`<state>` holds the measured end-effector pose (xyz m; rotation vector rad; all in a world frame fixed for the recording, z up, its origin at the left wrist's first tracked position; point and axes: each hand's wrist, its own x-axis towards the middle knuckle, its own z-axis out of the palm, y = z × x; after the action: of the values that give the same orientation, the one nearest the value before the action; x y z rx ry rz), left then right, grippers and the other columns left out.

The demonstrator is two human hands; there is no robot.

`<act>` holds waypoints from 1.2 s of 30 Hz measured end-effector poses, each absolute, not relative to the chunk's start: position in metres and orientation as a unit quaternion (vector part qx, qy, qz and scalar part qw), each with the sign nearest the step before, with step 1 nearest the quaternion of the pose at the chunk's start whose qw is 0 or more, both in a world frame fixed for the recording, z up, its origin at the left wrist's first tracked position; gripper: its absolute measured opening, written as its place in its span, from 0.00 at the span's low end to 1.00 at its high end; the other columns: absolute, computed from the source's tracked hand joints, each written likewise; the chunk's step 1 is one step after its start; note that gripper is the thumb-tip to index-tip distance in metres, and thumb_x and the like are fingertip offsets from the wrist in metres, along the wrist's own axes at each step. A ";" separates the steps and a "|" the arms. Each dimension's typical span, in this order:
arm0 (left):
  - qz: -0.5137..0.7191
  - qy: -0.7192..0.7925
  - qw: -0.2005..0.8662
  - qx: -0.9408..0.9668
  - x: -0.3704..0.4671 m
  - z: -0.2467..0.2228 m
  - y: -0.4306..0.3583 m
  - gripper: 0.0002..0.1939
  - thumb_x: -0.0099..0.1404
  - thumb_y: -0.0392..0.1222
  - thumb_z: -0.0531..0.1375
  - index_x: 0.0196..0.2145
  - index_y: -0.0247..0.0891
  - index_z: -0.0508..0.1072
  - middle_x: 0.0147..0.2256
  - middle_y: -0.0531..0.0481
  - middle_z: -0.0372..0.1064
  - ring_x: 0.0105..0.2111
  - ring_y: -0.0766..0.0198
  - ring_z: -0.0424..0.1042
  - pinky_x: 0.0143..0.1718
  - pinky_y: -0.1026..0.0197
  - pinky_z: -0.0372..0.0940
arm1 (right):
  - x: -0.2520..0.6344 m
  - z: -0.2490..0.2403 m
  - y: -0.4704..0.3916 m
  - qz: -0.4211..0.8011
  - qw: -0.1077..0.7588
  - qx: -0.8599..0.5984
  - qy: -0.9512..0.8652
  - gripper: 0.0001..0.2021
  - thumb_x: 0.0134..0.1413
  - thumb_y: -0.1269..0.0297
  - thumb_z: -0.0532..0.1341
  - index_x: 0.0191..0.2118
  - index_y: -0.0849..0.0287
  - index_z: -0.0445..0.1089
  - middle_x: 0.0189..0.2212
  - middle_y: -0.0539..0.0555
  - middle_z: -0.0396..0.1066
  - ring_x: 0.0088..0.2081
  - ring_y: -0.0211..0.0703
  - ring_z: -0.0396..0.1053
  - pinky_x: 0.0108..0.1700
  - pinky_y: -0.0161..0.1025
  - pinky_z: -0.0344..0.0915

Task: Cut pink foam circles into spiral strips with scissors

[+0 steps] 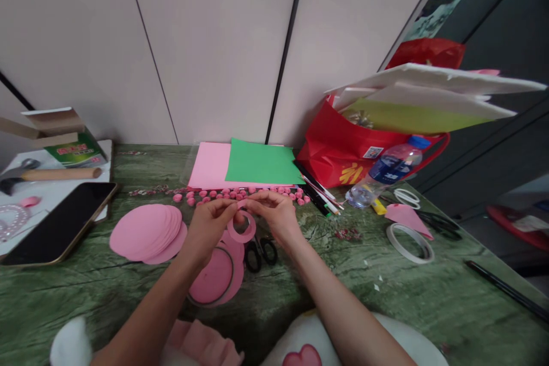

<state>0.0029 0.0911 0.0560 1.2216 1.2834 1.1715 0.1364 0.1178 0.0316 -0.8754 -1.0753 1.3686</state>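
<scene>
A narrow pink paper strip (242, 237), curled into a loop, hangs between my two hands near the middle of the table. The fingertips of my left hand (213, 220) pinch its upper end from the left. From the right, my right hand (274, 216) pinches the same end with thumb and fingers. Just below lie black-handled scissors (253, 261), their blades partly hidden. Under my left wrist are pink paper circles (237, 280) with a dark-edged ring around part of the top one. A fanned stack of pink paper circles (143, 231) lies further left.
Small pink rolled paper pieces (206, 194) line the front of pink and green paper sheets (266, 163). Pens (319, 197), a red bag (326, 137), a water bottle (386, 171) and a tape roll (409, 246) stand or lie right. A phone (62, 223) and hammer (60, 174) lie left.
</scene>
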 end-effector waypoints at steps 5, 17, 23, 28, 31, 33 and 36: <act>0.491 0.548 0.461 0.497 0.002 0.055 0.093 0.11 0.51 0.45 0.59 0.22 0.33 0.72 0.20 0.49 0.68 0.23 0.65 0.66 0.29 0.64 0.60 | 0.135 0.030 0.119 0.612 0.546 -0.356 -0.448 0.08 0.36 0.63 0.66 0.28 0.59 0.73 0.24 0.50 0.74 0.25 0.36 0.70 0.35 0.37 0.67; 0.485 0.554 0.454 0.501 0.006 0.060 0.090 0.10 0.50 0.44 0.59 0.23 0.34 0.73 0.19 0.51 0.69 0.22 0.66 0.65 0.26 0.65 0.59 | 0.135 0.034 0.118 0.617 0.544 -0.367 -0.435 0.09 0.31 0.65 0.68 0.25 0.60 0.71 0.22 0.49 0.72 0.23 0.35 0.69 0.32 0.37 0.68; 0.493 0.548 0.455 0.499 0.005 0.059 0.090 0.10 0.49 0.45 0.59 0.23 0.34 0.73 0.19 0.50 0.69 0.22 0.65 0.65 0.26 0.65 0.59 | 0.136 0.033 0.117 0.604 0.547 -0.365 -0.449 0.09 0.32 0.63 0.67 0.25 0.59 0.70 0.23 0.49 0.73 0.24 0.36 0.70 0.33 0.37 0.68; 0.498 0.555 0.448 0.494 0.005 0.061 0.090 0.10 0.49 0.45 0.59 0.22 0.34 0.72 0.19 0.50 0.69 0.24 0.65 0.66 0.28 0.65 0.59 | 0.136 0.030 0.119 0.608 0.545 -0.360 -0.452 0.10 0.35 0.62 0.66 0.28 0.59 0.72 0.24 0.50 0.74 0.26 0.36 0.70 0.36 0.38 0.68; 0.496 0.560 0.443 0.495 0.005 0.062 0.089 0.11 0.49 0.46 0.59 0.22 0.34 0.72 0.19 0.50 0.69 0.23 0.64 0.66 0.28 0.64 0.60 | 0.136 0.029 0.119 0.609 0.540 -0.359 -0.457 0.11 0.34 0.62 0.66 0.29 0.59 0.73 0.26 0.51 0.74 0.26 0.37 0.70 0.36 0.38 0.68; 0.496 0.559 0.446 0.492 0.006 0.062 0.089 0.11 0.49 0.46 0.59 0.22 0.34 0.72 0.19 0.50 0.69 0.24 0.64 0.66 0.29 0.64 0.60 | 0.136 0.029 0.119 0.606 0.540 -0.363 -0.458 0.11 0.34 0.62 0.66 0.29 0.59 0.73 0.25 0.51 0.74 0.26 0.37 0.70 0.36 0.39 0.68; 0.497 0.555 0.454 0.488 0.006 0.062 0.089 0.10 0.48 0.46 0.59 0.21 0.34 0.72 0.19 0.50 0.69 0.23 0.65 0.66 0.28 0.64 0.60 | 0.136 0.030 0.120 0.604 0.542 -0.368 -0.454 0.11 0.33 0.61 0.67 0.28 0.60 0.73 0.24 0.51 0.73 0.25 0.37 0.70 0.35 0.39 0.68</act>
<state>0.0062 0.0889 0.0615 1.2055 1.3700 1.2265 0.1357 0.1196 0.0298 -0.8749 -1.0774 1.4352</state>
